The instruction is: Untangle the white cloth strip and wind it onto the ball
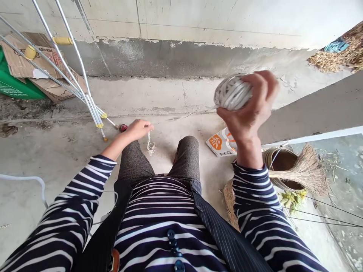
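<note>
My right hand (252, 102), raised at the right, grips a ball of whitish string (232, 92) with the fingers curled round it; hand and ball are slightly blurred. From the ball a thin strand (193, 113) runs left across to my left hand (140, 130), which is over my left knee. Its fingers are pinched together on a short piece of pale braided cord (150, 143), whose frayed lower end hangs between my knees. The pinch itself is partly hidden by the hand.
Metal crutches (85, 83) lean at the left by flattened cardboard (25, 56) and a green bag (14, 83). At the right are a printed carton (219, 143), a bucket (279, 160) and a straw broom (309, 170). A pale wall (184, 22) stands ahead.
</note>
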Action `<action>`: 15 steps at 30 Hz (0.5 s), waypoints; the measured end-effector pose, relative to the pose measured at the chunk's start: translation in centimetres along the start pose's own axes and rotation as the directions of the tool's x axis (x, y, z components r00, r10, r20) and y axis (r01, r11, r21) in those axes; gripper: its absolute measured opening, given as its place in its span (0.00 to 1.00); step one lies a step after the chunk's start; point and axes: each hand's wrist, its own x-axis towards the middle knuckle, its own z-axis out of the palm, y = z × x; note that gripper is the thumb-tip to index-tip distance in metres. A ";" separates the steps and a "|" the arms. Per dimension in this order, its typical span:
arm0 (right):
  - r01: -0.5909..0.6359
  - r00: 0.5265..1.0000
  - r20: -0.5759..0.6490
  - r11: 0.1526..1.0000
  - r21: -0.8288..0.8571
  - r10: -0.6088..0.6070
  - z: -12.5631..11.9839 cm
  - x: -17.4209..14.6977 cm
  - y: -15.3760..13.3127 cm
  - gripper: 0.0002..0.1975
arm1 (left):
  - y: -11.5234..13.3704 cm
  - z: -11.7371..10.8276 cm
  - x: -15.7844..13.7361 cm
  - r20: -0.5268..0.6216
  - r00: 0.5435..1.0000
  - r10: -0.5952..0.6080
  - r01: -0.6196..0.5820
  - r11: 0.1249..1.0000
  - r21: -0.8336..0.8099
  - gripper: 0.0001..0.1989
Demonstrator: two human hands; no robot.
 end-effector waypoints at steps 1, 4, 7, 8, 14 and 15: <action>0.070 0.996 -0.050 0.998 -0.010 -0.070 -0.9 0.5 -0.2 0.35 | 0.6 -0.9 1.1 0.000 1.000 -0.011 0.011 0.999 0.032 0.22; 0.189 0.969 -0.149 0.979 -0.073 -0.198 -3.3 1.8 -1.5 0.34 | 4.2 -3.8 4.5 -0.096 0.995 0.027 -0.016 0.993 0.115 0.22; 0.194 0.958 -0.187 0.972 -0.136 -0.217 -4.8 2.6 -2.8 0.32 | 9.6 -7.2 7.0 -0.225 0.963 0.146 -0.124 0.987 0.106 0.16; 0.176 0.959 -0.196 0.973 -0.147 -0.203 -5.0 2.6 -3.1 0.31 | 11.6 -8.4 7.5 -0.247 0.951 0.188 -0.171 0.981 0.087 0.15; 0.202 0.948 -0.220 0.969 -0.145 -0.230 -4.0 1.7 -1.8 0.35 | 22.7 -14.0 6.9 -0.454 0.757 0.470 -0.446 0.880 0.166 0.15; 0.197 0.952 -0.209 0.971 -0.135 -0.222 -3.8 1.5 -1.5 0.36 | 24.0 -14.4 6.7 -0.441 0.790 0.426 -0.412 0.901 0.132 0.17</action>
